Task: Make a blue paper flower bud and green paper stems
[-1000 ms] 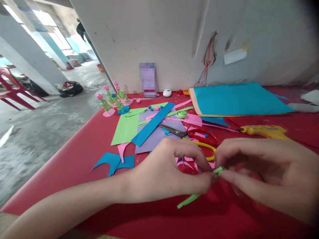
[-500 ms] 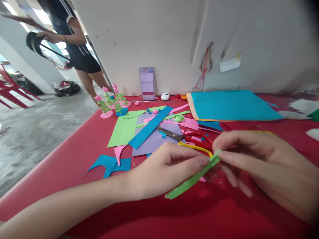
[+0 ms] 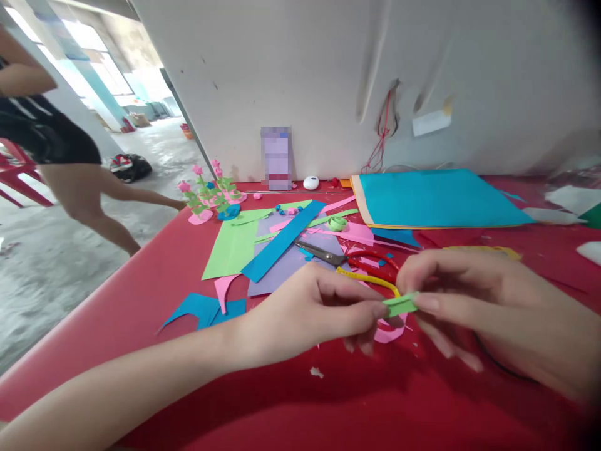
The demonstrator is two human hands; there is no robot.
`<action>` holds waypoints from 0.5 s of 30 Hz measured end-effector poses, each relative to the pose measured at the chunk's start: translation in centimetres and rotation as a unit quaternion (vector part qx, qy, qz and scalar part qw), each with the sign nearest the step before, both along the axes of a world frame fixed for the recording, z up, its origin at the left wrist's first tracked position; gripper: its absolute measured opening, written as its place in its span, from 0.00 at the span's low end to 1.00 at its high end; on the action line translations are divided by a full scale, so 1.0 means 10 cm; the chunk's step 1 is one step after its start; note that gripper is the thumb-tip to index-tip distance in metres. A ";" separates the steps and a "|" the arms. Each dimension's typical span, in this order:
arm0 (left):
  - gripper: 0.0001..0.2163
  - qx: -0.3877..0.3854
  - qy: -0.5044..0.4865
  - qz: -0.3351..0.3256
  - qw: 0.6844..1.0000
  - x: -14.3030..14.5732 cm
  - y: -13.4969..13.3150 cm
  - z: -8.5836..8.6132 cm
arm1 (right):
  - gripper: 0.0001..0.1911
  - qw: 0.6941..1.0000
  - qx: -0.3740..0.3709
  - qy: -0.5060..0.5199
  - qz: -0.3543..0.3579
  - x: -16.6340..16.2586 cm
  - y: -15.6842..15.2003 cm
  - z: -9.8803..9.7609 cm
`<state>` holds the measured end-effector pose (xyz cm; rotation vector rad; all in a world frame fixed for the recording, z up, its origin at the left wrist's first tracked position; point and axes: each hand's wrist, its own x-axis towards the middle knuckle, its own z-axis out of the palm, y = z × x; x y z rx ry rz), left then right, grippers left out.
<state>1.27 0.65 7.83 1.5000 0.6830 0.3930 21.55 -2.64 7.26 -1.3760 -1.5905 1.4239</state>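
Both hands, left hand [image 3: 310,313] and right hand [image 3: 474,307], pinch a short green paper strip [image 3: 400,305] between fingertips (each grip clamped on it) above the red worktop [image 3: 141,326], near red-handled scissors [image 3: 347,255].

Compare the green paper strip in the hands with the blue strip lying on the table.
The green strip is pinched between the left hand and right hand; the blue strip lies flat across a purple sheet, untouched. The green strip shows short, the blue strip long and wider. Both are cut coloured paper.
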 end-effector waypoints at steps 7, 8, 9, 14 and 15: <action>0.09 0.097 0.066 -0.051 0.992 -0.03 0.02 -0.04 | 0.07 0.986 -0.018 -0.142 0.084 -0.05 -0.02 0.10; 0.09 0.109 0.072 -0.054 0.990 -0.03 0.01 -0.04 | 0.07 0.985 -0.014 -0.145 0.089 -0.06 -0.02 0.09; 0.10 0.124 0.077 -0.056 0.988 -0.03 0.00 -0.04 | 0.07 0.984 -0.008 -0.150 0.092 -0.08 -0.02 0.07; 0.10 0.233 0.079 -0.034 0.969 -0.03 -0.06 0.00 | 0.09 0.989 -0.022 -0.126 0.071 -0.09 -0.02 0.09; 0.09 0.258 0.070 -0.020 0.964 -0.04 -0.07 0.01 | 0.08 0.992 -0.028 -0.111 0.059 -0.08 -0.02 0.11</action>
